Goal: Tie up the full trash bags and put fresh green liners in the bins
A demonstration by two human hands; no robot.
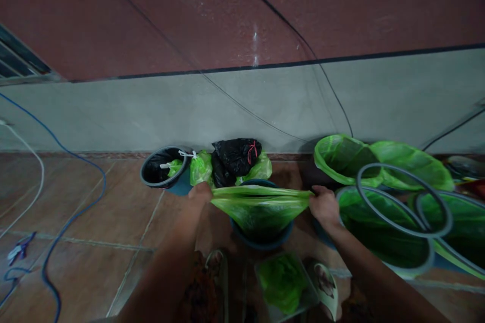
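A green plastic bag (261, 207) is stretched wide between my two hands. My left hand (200, 193) is closed on its left top corner, and my right hand (324, 206) grips the right one. The bag's mouth is pulled into a taut, nearly straight line, and its lower part hangs into a blue bin (261, 246) on the floor. Just in front of my feet, a clear square container (278, 313) holds a crumpled heap of green plastic bags (283, 282).
Several bins with green liners stand at right, such as this lined bin (386, 262), with loose grey rings (405, 234) on top. At left is a black-lined bin (182, 184) beside tied black bags (238, 159). A blue hose (71, 219) crosses the tiles.
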